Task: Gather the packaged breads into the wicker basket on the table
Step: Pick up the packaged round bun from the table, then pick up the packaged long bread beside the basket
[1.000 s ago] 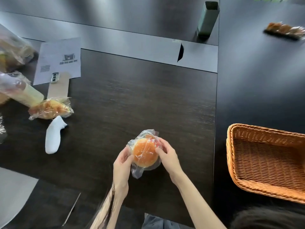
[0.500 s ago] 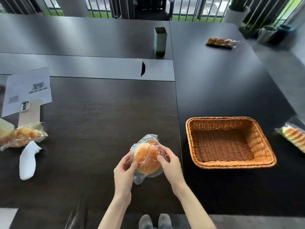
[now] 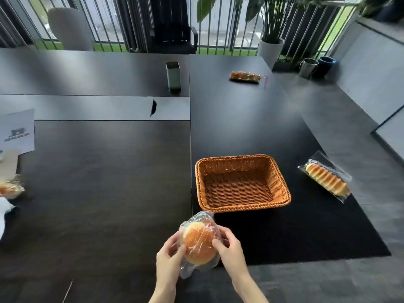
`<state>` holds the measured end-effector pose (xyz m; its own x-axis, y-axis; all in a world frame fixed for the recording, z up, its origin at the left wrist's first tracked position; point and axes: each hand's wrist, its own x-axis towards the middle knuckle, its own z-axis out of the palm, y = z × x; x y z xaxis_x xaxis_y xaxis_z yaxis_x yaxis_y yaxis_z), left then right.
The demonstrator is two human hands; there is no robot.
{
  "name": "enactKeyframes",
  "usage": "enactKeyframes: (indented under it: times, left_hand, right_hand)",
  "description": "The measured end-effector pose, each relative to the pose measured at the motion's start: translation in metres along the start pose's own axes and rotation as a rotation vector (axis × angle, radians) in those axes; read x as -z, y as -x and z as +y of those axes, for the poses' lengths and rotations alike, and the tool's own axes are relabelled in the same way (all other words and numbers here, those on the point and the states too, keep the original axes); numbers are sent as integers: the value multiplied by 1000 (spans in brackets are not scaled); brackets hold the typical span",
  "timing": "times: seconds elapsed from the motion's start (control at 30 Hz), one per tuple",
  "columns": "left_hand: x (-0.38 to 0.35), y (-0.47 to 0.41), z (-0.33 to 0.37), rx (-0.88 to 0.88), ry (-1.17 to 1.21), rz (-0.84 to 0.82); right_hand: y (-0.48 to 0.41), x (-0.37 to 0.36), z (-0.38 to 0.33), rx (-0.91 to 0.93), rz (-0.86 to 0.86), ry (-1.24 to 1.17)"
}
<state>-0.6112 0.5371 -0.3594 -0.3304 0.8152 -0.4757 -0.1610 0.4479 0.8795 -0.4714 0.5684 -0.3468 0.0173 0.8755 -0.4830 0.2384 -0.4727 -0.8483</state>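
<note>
Fingers (image 3: 178,251) of the left hand (image 3: 167,262) press the near-left side of the wrapped bun (image 3: 199,244), and the right hand (image 3: 230,248) pinches its right side, thumb on top, so both hands close around the one packet. The bun sits low in the view, just in front of the basket's (image 3: 242,207) near-left corner, and the basket holds nothing.

The wrapper is loose and slippery; a grip on film alone could let the bun slide or drop short of the rim. Squeezing harder could flatten it.

Compared with half a second ago, the bun and hands sit further right, closer to the basket, and the grip looks unchanged. The striped roll (image 3: 326,180) right of the basket now shows whole, and the long loaf (image 3: 246,76) lies far across the table (image 3: 109,182).
</note>
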Motion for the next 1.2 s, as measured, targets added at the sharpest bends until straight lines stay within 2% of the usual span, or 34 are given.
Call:
enactKeyframes:
  times: [0.33,0.8,0.9,1.0,1.07,1.2]
  left_hand:
    - [-95,8,-19,-20,30,83]
    - [-107,-9,-35,48,-97,106]
    - [-101,0,-17,-3,-101,236]
    - [-105,13,18,-134,-38,347]
    - [-118,21,47,-224,3,318]
    - [-168,31,92,-320,22,125]
  right_hand:
    - [-24,81,33,1,-29,8]
    - [-40,84,50,-79,0,49]
    - [-31,103,35,-50,92,40]
    - [-21,141,8,36,251,-39]
    - [-16,175,-13,102,348,-96]
    - [-5,246,-40,164,509,-210]
